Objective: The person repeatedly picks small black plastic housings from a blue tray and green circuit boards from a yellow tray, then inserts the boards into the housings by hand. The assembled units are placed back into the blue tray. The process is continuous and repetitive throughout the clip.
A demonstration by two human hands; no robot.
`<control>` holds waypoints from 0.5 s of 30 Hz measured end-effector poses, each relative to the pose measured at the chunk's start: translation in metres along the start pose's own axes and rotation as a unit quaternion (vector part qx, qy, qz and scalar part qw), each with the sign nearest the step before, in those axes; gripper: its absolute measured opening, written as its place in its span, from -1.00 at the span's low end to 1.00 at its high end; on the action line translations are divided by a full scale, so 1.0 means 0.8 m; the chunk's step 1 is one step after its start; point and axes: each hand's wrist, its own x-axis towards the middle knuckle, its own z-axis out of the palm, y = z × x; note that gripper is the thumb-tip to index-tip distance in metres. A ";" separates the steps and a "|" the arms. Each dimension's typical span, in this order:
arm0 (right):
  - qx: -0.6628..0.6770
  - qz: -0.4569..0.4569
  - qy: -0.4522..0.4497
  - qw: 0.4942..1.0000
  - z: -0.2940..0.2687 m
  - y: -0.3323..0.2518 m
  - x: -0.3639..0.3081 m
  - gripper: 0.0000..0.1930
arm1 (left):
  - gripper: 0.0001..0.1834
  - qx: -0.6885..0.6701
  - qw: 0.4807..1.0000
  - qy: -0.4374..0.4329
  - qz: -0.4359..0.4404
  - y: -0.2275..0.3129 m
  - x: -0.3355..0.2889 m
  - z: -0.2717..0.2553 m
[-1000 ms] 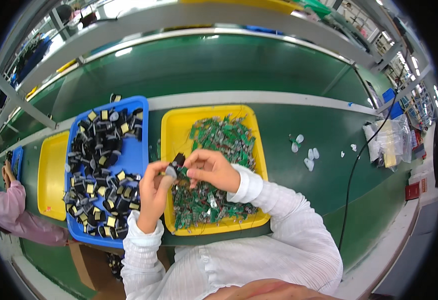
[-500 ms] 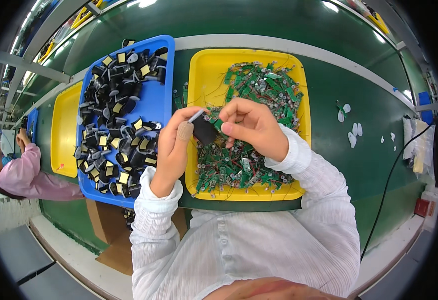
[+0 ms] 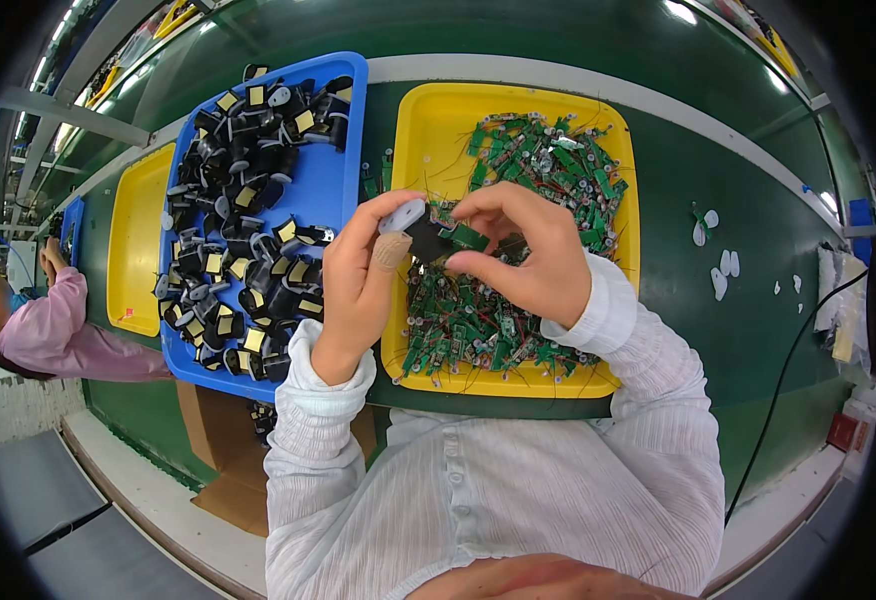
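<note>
Right of the blue tray (image 3: 357,150), the left hand (image 3: 350,290) pinches a case (image 3: 428,238), and the right hand (image 3: 546,258) pinches a board (image 3: 470,238).

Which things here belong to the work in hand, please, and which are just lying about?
Seemingly in use:
black part in left hand
green board at right hand
blue tray of black parts
yellow tray of green boards

Seemingly lying about:
white pieces
plastic packaging
black cable

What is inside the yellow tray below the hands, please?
Small green boards lie heaped in the tray; anything beneath them or behind the right hand cannot be seen.
</note>
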 end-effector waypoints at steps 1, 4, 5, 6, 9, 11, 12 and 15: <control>-0.034 -0.034 0.016 0.999 -0.001 0.001 0.000 -0.70 | -0.69 0.012 1.000 -0.002 0.003 0.001 0.000 0.000; -0.111 -0.112 0.051 0.986 -0.006 0.002 0.005 -0.77 | -0.67 0.046 0.999 -0.003 0.013 0.000 0.001 -0.001; -0.121 -0.122 0.055 0.984 -0.007 0.001 0.006 -0.80 | -0.64 0.055 0.998 -0.002 0.017 0.000 0.001 -0.001; -0.132 -0.132 0.059 0.981 -0.007 0.000 0.008 -0.82 | -0.60 0.065 0.998 -0.002 0.022 -0.001 0.002 -0.001; -0.042 -0.074 0.012 0.996 -0.009 0.010 0.005 -0.86 | -0.72 0.047 0.999 0.004 0.013 0.001 0.002 -0.001; 0.058 0.043 -0.026 0.997 -0.010 0.001 0.004 -0.87 | -0.72 0.041 0.999 0.005 0.011 0.001 0.002 -0.001; 0.108 0.101 -0.045 0.988 -0.010 -0.003 0.003 -0.87 | -0.72 0.038 0.999 0.006 0.010 0.001 0.002 -0.001; 0.216 0.160 -0.052 0.962 -0.008 -0.002 0.000 -0.84 | -0.71 0.030 1.000 0.005 0.008 0.001 0.002 -0.002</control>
